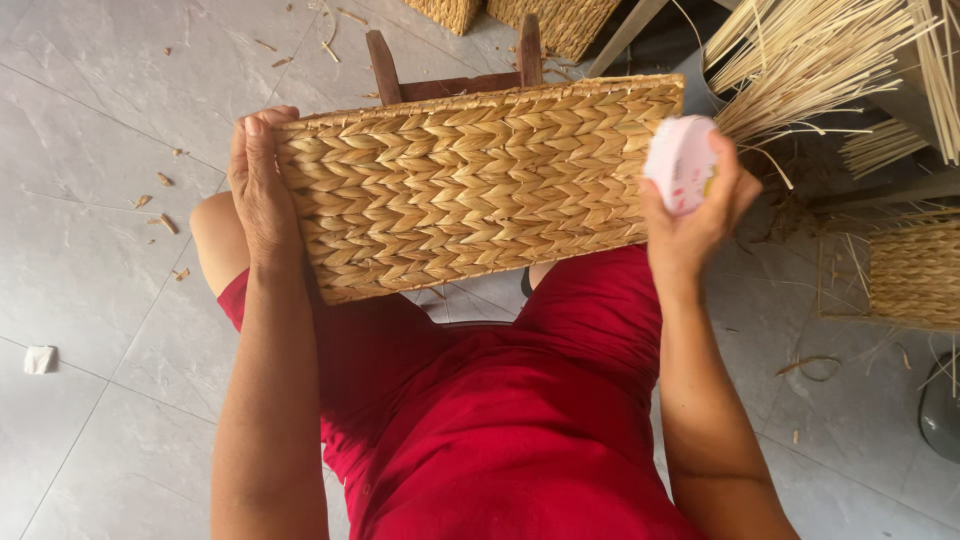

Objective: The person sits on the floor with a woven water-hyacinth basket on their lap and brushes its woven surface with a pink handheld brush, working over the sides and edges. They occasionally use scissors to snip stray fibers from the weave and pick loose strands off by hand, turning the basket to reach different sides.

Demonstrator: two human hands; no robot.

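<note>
Slippage was the worry I had as I watched through the head camera: the rectangular woven basket of tan plaited straw [470,185] was propped on the lap, over the red skirt [520,410], and only one hand actually gripped it. The left hand [262,195] was wrapped around the basket's left end, thumb lying up along the edge, grasping it firmly. The right hand [700,205] was closed around a small round pink and white container [681,160], held just beside the basket's right end, so I judged it lent little support there. If the left grip had loosened, I reckoned the right end could have dropped towards the grey tiled floor [90,250] or tipped against the dark wooden chair frame [455,70] behind it. The basket's long axis ran left to right across the view, rising slightly towards the right, with one broad woven face turned up at the camera. Loose pale straw stalks [800,60] lay bundled close to the right hand and might have snagged.
</note>
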